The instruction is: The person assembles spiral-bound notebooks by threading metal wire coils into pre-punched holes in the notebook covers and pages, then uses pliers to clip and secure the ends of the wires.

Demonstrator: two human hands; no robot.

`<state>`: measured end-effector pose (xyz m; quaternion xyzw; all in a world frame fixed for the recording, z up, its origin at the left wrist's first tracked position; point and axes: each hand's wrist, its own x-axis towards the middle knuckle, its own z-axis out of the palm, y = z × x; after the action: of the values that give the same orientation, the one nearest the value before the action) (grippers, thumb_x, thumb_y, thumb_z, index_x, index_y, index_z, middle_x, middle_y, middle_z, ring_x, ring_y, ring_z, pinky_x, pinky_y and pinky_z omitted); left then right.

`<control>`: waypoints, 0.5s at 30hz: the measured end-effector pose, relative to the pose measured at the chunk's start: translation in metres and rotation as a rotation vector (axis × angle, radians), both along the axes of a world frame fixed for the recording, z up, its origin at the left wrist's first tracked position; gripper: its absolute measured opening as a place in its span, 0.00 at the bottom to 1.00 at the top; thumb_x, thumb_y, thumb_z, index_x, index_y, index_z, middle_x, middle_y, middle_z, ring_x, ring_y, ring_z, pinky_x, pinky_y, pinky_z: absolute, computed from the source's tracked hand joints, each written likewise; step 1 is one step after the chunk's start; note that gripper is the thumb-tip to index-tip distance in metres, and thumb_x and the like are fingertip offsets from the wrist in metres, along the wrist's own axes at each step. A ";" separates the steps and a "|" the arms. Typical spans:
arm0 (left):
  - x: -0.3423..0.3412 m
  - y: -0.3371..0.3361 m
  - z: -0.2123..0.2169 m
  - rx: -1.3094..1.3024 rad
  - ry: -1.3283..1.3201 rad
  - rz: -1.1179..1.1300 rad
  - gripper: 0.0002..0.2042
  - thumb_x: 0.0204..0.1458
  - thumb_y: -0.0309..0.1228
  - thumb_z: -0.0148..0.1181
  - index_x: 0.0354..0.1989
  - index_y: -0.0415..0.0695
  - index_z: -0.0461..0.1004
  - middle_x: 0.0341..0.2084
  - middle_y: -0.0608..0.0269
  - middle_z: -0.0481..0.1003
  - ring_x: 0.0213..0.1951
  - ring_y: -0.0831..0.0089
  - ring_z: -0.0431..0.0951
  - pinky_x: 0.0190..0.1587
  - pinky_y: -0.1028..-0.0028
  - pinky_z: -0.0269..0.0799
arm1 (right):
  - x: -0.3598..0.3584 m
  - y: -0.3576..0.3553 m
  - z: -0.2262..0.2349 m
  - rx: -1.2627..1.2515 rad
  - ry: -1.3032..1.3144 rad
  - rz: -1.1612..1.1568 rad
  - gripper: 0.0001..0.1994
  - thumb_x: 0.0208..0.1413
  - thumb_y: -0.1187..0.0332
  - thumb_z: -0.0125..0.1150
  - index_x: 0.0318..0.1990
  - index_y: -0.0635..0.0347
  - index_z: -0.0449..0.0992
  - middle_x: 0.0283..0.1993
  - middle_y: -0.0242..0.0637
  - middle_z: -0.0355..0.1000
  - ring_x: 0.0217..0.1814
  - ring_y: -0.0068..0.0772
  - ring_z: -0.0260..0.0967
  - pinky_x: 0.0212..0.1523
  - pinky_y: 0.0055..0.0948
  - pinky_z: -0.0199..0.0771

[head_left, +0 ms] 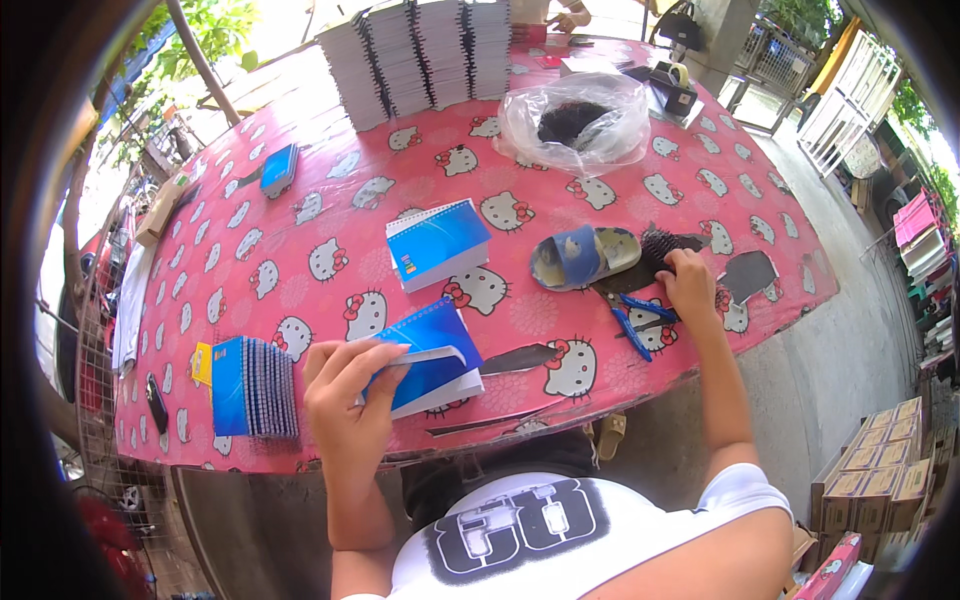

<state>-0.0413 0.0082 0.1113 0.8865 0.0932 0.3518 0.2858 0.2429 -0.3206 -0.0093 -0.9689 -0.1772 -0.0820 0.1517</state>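
Observation:
My left hand [345,395] pinches the near edge of a small blue-covered notebook [430,345], lifting some of its sheets so they curl up. A row of punched holes runs along the notebook's far edge. My right hand [692,285] is closed at a small bunch of black spiral binding coils [660,245], thumb and fingers together on its near side; the exact number gripped is hidden. Beside that hand lie a blue-and-cream slipper [585,256] and blue-handled pliers [632,328]. Just beyond the held notebook rests a punched stack of blue-covered sheets [438,245].
Bound blue notebooks [255,388] stand in a row at the left. Tall stacks of spiral-bound books [415,60] fill the far side, near a clear plastic bag [575,122] of black coils. A tape dispenser [673,90] sits far right; cartons [875,465] are piled off the table.

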 end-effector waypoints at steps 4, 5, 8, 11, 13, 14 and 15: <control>0.003 -0.002 0.003 0.044 -0.009 -0.015 0.07 0.40 0.25 0.66 0.30 0.45 0.80 0.28 0.66 0.78 0.35 0.65 0.72 0.40 0.67 0.63 | 0.025 -0.021 -0.016 0.063 -0.202 0.100 0.07 0.45 0.73 0.62 0.34 0.63 0.75 0.37 0.46 0.71 0.40 0.48 0.71 0.42 0.42 0.70; 0.001 -0.001 0.002 0.012 0.007 -0.013 0.07 0.41 0.26 0.66 0.31 0.46 0.80 0.28 0.65 0.77 0.36 0.65 0.72 0.43 0.66 0.62 | 0.026 -0.022 -0.008 0.124 -0.250 0.115 0.06 0.46 0.75 0.61 0.33 0.64 0.75 0.37 0.46 0.71 0.39 0.49 0.71 0.41 0.42 0.70; 0.000 0.000 0.002 0.051 -0.019 -0.038 0.09 0.41 0.24 0.67 0.33 0.44 0.80 0.28 0.65 0.78 0.36 0.68 0.69 0.41 0.70 0.63 | 0.005 -0.001 0.042 0.107 -0.196 -0.003 0.07 0.46 0.78 0.58 0.35 0.66 0.76 0.35 0.46 0.72 0.41 0.50 0.70 0.43 0.42 0.69; -0.001 -0.003 0.005 0.020 -0.006 -0.013 0.09 0.42 0.31 0.68 0.32 0.46 0.81 0.28 0.67 0.78 0.35 0.69 0.69 0.44 0.68 0.61 | -0.052 0.066 0.085 0.379 -0.217 0.304 0.11 0.45 0.82 0.58 0.38 0.64 0.78 0.34 0.45 0.74 0.39 0.42 0.74 0.38 0.35 0.72; -0.007 -0.004 0.004 0.027 0.001 0.017 0.09 0.41 0.34 0.69 0.31 0.47 0.81 0.29 0.68 0.78 0.35 0.69 0.69 0.45 0.68 0.59 | -0.109 0.114 0.110 0.602 0.004 0.602 0.13 0.43 0.83 0.60 0.38 0.62 0.79 0.34 0.41 0.74 0.37 0.33 0.75 0.35 0.28 0.73; -0.009 -0.003 0.000 0.062 -0.005 0.038 0.09 0.40 0.36 0.70 0.30 0.48 0.81 0.28 0.68 0.77 0.35 0.69 0.69 0.46 0.67 0.58 | -0.127 0.130 0.115 0.674 0.089 0.773 0.14 0.42 0.83 0.61 0.38 0.61 0.80 0.34 0.39 0.75 0.35 0.28 0.75 0.33 0.25 0.72; -0.007 -0.003 -0.004 0.092 -0.014 0.043 0.10 0.40 0.37 0.70 0.29 0.49 0.81 0.28 0.69 0.77 0.35 0.69 0.69 0.47 0.67 0.58 | -0.136 0.140 0.119 0.696 0.111 0.805 0.14 0.41 0.83 0.62 0.38 0.62 0.80 0.34 0.38 0.74 0.35 0.28 0.74 0.33 0.25 0.72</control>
<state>-0.0484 0.0056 0.1076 0.8941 0.0940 0.3678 0.2377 0.1071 -0.1806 0.1094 -0.7194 -0.4891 -0.0200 0.4927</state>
